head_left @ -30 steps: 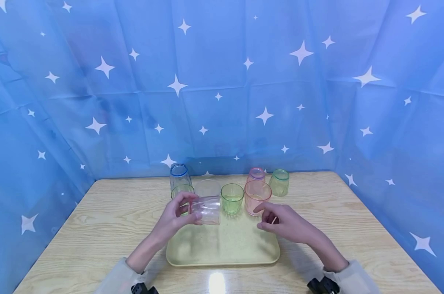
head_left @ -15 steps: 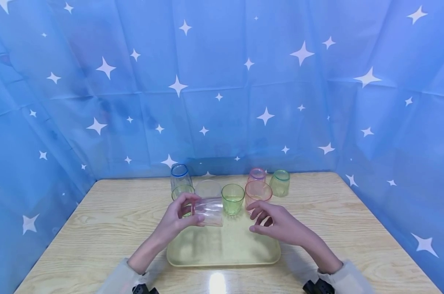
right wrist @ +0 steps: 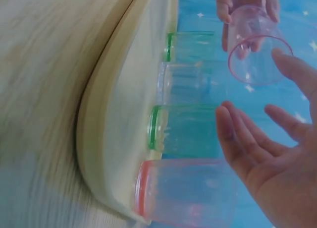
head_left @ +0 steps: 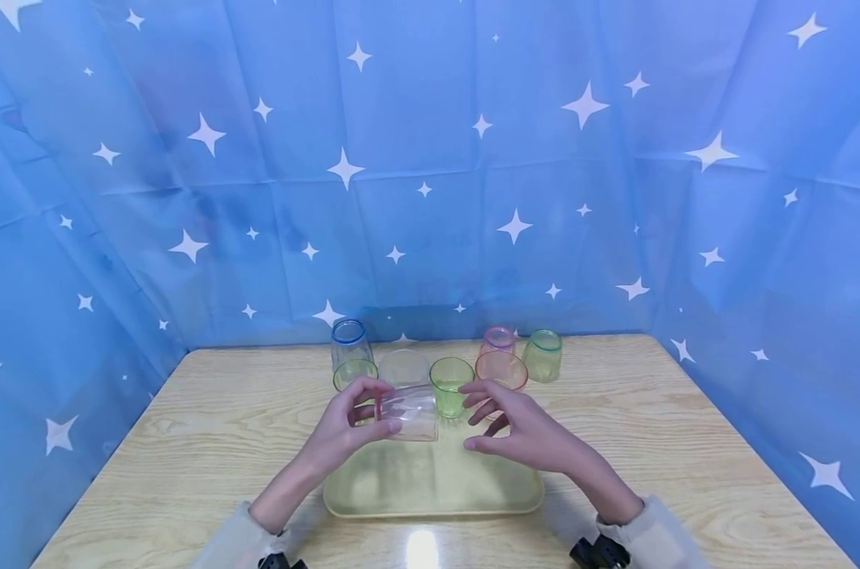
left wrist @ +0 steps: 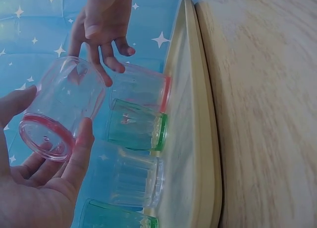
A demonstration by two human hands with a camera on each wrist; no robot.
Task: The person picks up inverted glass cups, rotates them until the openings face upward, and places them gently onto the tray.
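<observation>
Transparent pink-tinged cup (head_left: 414, 416), tipped sideways, thick reddish base (left wrist: 45, 139), pinched in the left grip (head_left: 345, 425), right grip (head_left: 518, 429) relaxed

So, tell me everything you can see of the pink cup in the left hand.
The pink cup is transparent, like glass or clear plastic, with a thick reddish base and a thin pink rim. The left hand grips it near the base, holding it roughly sideways above the tray, its mouth toward the right hand, which looks apart from it. Nothing shows inside.
</observation>
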